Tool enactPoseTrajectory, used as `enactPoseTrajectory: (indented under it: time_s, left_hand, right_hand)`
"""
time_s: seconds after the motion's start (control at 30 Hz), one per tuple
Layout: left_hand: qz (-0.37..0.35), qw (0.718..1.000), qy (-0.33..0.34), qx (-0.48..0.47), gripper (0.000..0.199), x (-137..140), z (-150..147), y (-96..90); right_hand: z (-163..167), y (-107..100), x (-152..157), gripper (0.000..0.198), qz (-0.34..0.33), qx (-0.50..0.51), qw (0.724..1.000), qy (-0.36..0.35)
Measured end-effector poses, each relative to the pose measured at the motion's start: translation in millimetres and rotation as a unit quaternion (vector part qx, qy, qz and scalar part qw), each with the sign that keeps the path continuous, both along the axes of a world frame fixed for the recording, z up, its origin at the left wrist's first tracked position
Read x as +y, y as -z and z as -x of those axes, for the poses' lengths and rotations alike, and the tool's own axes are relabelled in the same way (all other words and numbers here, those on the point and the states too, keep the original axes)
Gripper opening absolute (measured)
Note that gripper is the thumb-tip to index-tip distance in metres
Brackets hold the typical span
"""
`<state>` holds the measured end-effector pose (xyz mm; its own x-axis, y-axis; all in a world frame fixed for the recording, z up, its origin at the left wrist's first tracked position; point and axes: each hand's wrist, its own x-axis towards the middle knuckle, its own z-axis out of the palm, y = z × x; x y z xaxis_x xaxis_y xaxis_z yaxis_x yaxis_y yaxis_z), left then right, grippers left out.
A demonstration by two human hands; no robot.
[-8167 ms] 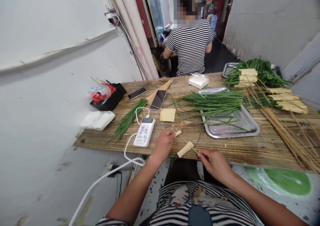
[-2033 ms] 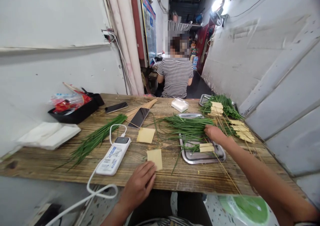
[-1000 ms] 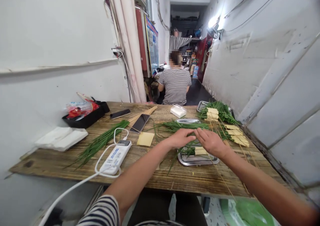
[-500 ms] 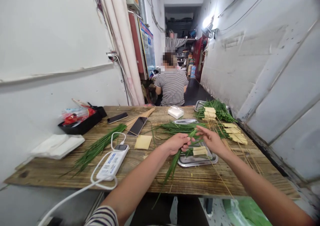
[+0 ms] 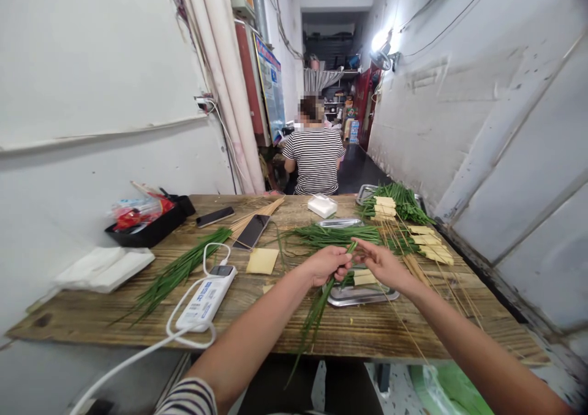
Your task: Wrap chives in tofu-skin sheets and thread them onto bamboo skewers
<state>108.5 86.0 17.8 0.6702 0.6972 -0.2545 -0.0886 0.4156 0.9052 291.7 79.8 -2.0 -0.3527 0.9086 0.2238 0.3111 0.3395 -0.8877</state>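
Note:
My left hand (image 5: 329, 264) is closed round a small bunch of chives (image 5: 316, 311), whose long leaves hang down toward the table's front edge. Close by on the right, my right hand (image 5: 382, 264) has its fingers stretched out beside the upper ends of the bunch; whether they touch is hard to tell. Partly hidden below it, a metal tray (image 5: 362, 298) holds skewered chives wrapped in pale yellow tofu sheet (image 5: 364, 277). Behind my hands lies a pile of loose chives (image 5: 335, 235). A square tofu sheet (image 5: 262, 260) rests on the table left of my left hand.
Finished-looking skewers (image 5: 434, 246) and another chive heap (image 5: 402, 200) lie on the right. On the left are chives (image 5: 179, 274), a power strip (image 5: 206, 301), two phones (image 5: 252, 231), bamboo sticks (image 5: 264, 211) and a black box (image 5: 154, 228). A person (image 5: 315, 157) sits beyond the table (image 5: 257, 323).
My right hand has moved slightly left and down, closer to my left hand and the chive ends. The left hand keeps its hold on the bunch.

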Motion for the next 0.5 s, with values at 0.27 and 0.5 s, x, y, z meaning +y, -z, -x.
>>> enactPoseTrajectory:
  time_s: [0.27,0.5]
  left_hand:
    - [-0.027,0.999,-0.009,0.033,0.018,-2,1,-2.8]
    - [-0.097,0.976,-0.112,0.160,0.018,2,4,3.7]
  right_hand:
    - [2,-18,-10,0.031,0.056,0.015,0.995,0.084]
    - [8,-13,13,0.032,0.069,0.015,0.988,0.139]
